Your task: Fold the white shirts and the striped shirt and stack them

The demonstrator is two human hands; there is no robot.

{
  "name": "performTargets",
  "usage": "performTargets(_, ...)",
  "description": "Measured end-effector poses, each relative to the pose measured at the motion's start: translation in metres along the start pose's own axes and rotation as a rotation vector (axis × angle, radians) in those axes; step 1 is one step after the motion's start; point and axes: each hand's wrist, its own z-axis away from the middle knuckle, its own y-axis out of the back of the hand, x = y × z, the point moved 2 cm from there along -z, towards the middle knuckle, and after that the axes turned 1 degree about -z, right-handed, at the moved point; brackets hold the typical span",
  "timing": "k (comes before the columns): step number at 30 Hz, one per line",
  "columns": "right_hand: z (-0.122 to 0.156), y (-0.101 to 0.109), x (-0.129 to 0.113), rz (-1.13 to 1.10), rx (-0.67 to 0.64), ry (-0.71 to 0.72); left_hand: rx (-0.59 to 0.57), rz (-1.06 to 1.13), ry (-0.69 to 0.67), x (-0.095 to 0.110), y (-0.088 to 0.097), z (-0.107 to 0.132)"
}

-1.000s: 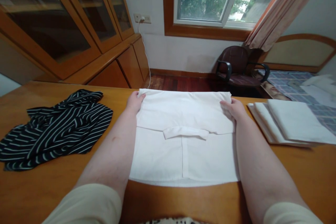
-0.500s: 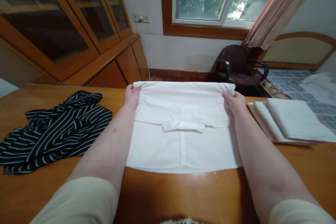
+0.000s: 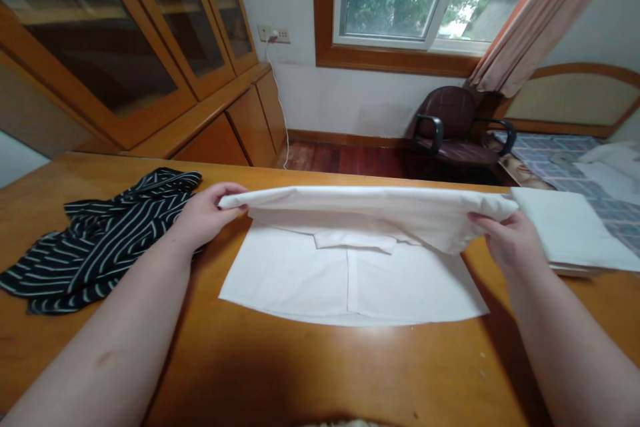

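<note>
Most fingers of the right hand (image 3: pixel 515 243) are hidden behind the raised edge of the white shirt (image 3: pixel 300 273); that hand also covers part of the folded white cloths (image 3: pixel 575 227). The left forearm (image 3: pixel 135 313) hides part of the striped cloth (image 3: pixel 115 240). The base of the chair (image 3: pixel 447 117) is lost behind the surface (image 3: pixel 250 373). The cabinet (image 3: pixel 153 23), window (image 3: pixel 395 0) and curtain (image 3: pixel 550 7) are cut off at the top, the bed (image 3: pixel 555 153) at the right. A pale sliver (image 3: pixel 345 423) at the bottom edge shows too little to tell.
</note>
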Motion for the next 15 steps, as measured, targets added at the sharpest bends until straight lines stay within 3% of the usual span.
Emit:
performTargets(3,0.021,0.018,0.006,0.055,0.045,-0.027,-0.139,-0.126,-0.014,-0.009,0.001,0.029)
performTargets(9,0.057,0.029,0.018,0.284,-0.183,-0.138,-0.417,-0.248,-0.152,-0.03,-0.015,0.071)
performTargets(12,0.07,0.024,0.023,0.331,-0.232,-0.139,-0.446,-0.345,-0.165,-0.025,-0.022,0.085)
performTargets(15,0.075,0.015,0.025,0.247,-0.261,-0.067,-0.409,-0.429,-0.182,-0.006,-0.032,0.097)
